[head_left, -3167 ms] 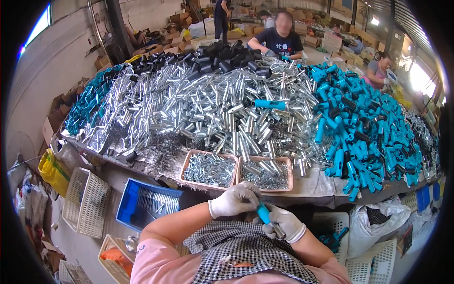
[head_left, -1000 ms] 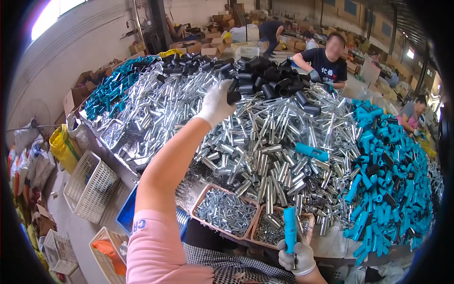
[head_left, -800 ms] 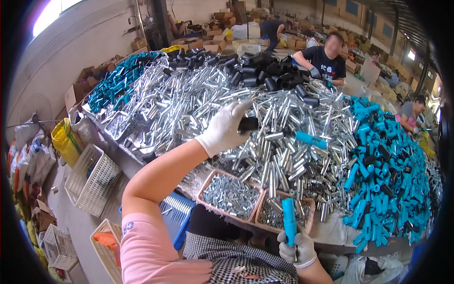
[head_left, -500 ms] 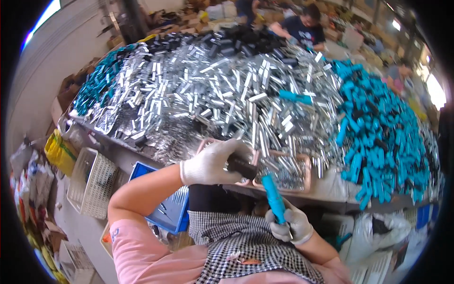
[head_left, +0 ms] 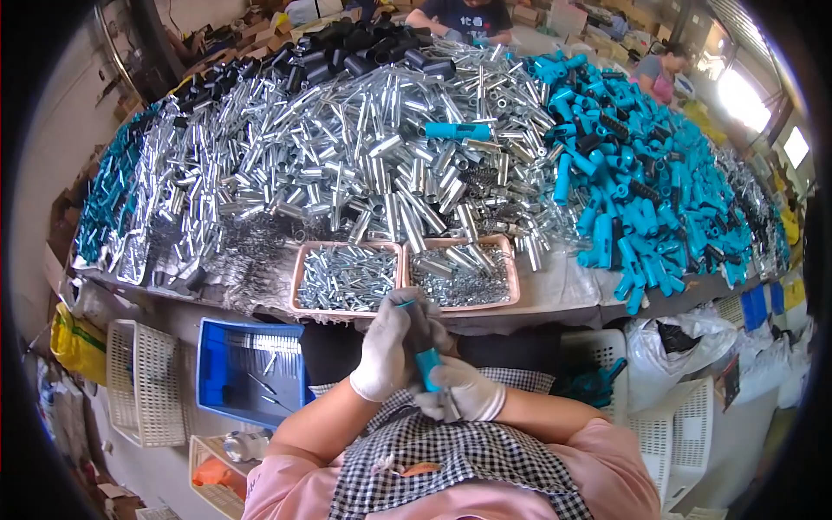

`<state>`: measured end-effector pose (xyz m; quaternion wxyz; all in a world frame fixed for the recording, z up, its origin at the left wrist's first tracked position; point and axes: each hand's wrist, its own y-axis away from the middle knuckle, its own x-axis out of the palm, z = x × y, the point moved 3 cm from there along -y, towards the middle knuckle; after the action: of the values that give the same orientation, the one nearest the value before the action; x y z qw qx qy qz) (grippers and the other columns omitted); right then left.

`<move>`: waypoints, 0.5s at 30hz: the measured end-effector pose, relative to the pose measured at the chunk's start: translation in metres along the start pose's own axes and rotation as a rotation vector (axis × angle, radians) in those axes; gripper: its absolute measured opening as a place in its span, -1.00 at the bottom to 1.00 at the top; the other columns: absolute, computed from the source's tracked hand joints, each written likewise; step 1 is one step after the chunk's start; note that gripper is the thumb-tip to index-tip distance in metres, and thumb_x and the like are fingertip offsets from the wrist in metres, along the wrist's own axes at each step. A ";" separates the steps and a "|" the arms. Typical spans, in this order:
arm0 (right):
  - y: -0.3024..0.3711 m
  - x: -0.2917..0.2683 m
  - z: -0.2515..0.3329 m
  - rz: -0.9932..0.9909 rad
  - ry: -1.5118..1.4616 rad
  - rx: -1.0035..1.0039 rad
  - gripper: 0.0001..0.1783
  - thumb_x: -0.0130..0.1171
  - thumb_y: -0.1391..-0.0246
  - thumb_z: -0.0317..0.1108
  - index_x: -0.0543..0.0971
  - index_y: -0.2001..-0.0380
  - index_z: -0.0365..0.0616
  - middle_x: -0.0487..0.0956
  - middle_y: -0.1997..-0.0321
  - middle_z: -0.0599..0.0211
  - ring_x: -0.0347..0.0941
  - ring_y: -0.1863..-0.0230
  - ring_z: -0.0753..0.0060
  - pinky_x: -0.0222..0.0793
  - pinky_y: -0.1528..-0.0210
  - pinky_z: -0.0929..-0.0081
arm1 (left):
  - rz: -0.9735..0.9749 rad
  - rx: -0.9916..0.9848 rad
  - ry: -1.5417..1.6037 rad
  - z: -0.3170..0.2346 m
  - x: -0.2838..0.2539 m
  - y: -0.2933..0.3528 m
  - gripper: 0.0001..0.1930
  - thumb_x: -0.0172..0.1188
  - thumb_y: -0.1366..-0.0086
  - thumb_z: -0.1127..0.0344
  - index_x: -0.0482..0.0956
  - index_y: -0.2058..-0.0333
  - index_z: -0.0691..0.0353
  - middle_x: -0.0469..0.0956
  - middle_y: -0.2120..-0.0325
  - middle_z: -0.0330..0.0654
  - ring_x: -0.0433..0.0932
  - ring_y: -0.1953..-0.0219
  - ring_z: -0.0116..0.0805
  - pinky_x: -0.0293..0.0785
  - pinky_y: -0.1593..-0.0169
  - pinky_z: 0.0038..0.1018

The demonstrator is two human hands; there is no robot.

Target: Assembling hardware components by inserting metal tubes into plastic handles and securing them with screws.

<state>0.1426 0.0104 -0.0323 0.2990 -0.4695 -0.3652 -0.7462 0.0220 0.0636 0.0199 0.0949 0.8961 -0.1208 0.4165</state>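
In front of my apron, my left hand (head_left: 386,351), in a white knit glove, is closed around a black sleeve (head_left: 417,328). A teal plastic handle (head_left: 427,366) runs into the lower end of that sleeve, and a bit of teal shows at its top. My right hand (head_left: 465,389), gloved too, grips the handle lower down, where a metal piece (head_left: 450,406) sticks out. Just beyond my hands, two pink trays sit at the table edge: the left tray (head_left: 295,286) holds small metal pins, the right tray (head_left: 517,290) small metal parts and some tubes.
Silver metal tubes (head_left: 347,147) are heaped across the table, with black sleeves (head_left: 347,52) behind and teal handles (head_left: 646,199) at right. A blue bin (head_left: 208,368) and a white basket (head_left: 126,381) stand at left, a white sack (head_left: 650,368) at right. A person (head_left: 468,17) works opposite.
My hands have come together in front of me. The black sleeve in my left hand and the teal handle in my right, apart before, are now joined. The view has shifted.
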 end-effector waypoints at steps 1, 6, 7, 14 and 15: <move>-0.002 0.004 0.000 0.024 0.056 0.098 -0.59 0.30 -0.13 -0.20 0.43 0.06 -0.16 0.55 0.29 0.34 0.49 0.40 0.46 0.47 0.42 0.46 | 0.043 -0.038 0.053 -0.003 -0.001 -0.005 -0.51 0.08 -0.39 -0.12 0.34 -0.02 0.17 0.45 0.41 -0.15 0.51 0.42 -0.34 0.55 0.30 -0.35; 0.001 0.018 0.063 0.097 1.474 0.127 -0.49 0.33 -0.02 -0.14 0.54 0.10 -0.34 0.63 0.18 0.10 0.58 0.20 0.25 0.46 0.00 0.35 | -0.019 -0.263 -0.057 0.007 -0.010 -0.008 -0.63 0.07 -0.43 0.03 0.41 0.10 0.26 0.45 0.54 -0.14 0.44 0.62 -0.33 0.45 0.53 -0.42; 0.002 0.027 0.088 0.119 1.656 0.005 -0.45 0.32 0.02 -0.05 0.56 0.10 -0.29 0.63 0.18 0.05 0.57 0.16 0.17 0.46 0.02 0.27 | -0.064 -0.280 -0.028 0.008 -0.018 -0.010 -0.63 0.08 -0.43 0.03 0.39 0.09 0.27 0.45 0.53 -0.14 0.45 0.60 -0.32 0.46 0.51 -0.40; 0.001 -0.007 0.284 -0.609 2.757 -0.769 -0.62 0.30 0.08 -0.26 0.61 0.11 0.12 0.51 -0.01 0.37 0.39 -0.10 0.15 0.37 -0.15 0.24 | 0.089 -0.506 0.060 0.042 -0.032 -0.001 -0.70 0.09 -0.41 0.26 0.33 0.04 0.33 0.45 0.54 -0.14 0.48 0.53 -0.34 0.51 0.39 -0.41; -0.008 -0.025 0.289 -0.652 2.852 -0.725 -0.65 0.32 0.12 -0.26 0.64 0.16 0.20 0.51 -0.01 0.39 0.36 -0.14 0.16 0.32 -0.19 0.18 | 0.071 -0.512 0.070 0.042 -0.029 0.000 -0.72 0.09 -0.39 0.30 0.33 0.04 0.34 0.45 0.55 -0.14 0.47 0.55 -0.35 0.51 0.39 -0.41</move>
<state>0.2854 0.2560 0.0276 0.0902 0.6818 0.3369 -0.6431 0.0347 0.0558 -0.0290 0.3080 0.8230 -0.2502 0.4064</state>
